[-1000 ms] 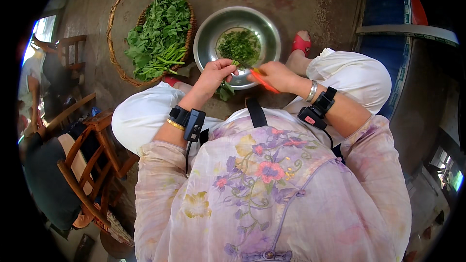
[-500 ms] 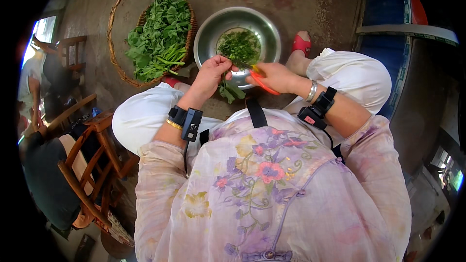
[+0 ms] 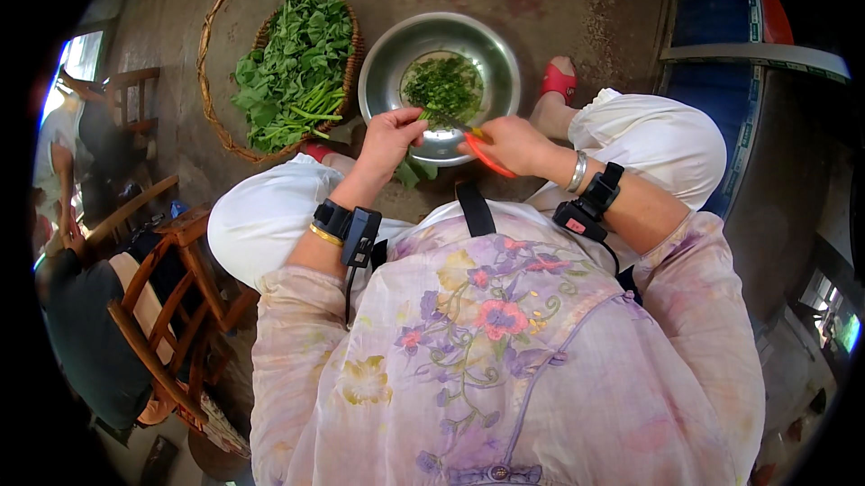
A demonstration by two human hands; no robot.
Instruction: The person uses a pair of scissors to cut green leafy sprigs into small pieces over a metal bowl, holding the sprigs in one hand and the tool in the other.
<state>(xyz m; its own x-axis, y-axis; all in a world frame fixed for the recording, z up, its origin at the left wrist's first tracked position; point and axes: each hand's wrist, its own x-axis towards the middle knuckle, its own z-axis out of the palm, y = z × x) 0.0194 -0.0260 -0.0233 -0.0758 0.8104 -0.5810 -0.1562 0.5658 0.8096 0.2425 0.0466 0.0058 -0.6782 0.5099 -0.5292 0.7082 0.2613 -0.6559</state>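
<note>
A steel bowl (image 3: 378, 54) holding finely chopped greens (image 3: 441, 85) sits on the floor between my feet. Over its near edge, my left hand (image 3: 393, 136) pinches a bunch of green stems and leaves (image 3: 418, 171), which hangs below my fingers. Beside it my right hand (image 3: 509, 145) grips scissors (image 3: 487, 154) with orange handles, their blades at the stems just right of my left fingertips. Left of the bowl stands a wicker basket (image 3: 209, 72) heaped with leafy greens (image 3: 293, 63) and pale stalks.
My white-trousered knees flank the bowl, red footwear (image 3: 559, 81) on my feet. Wooden chairs (image 3: 180, 306) stand at the left, with a person in dark clothing (image 3: 86, 333) by one and others blurred farther back. A blue panelled structure (image 3: 712, 9) with a pale rail borders the right.
My left hand has shifted slightly left, and the hanging leaves show less below it than half a second ago. The scissors stay at the stems, with only small movements of my right hand.
</note>
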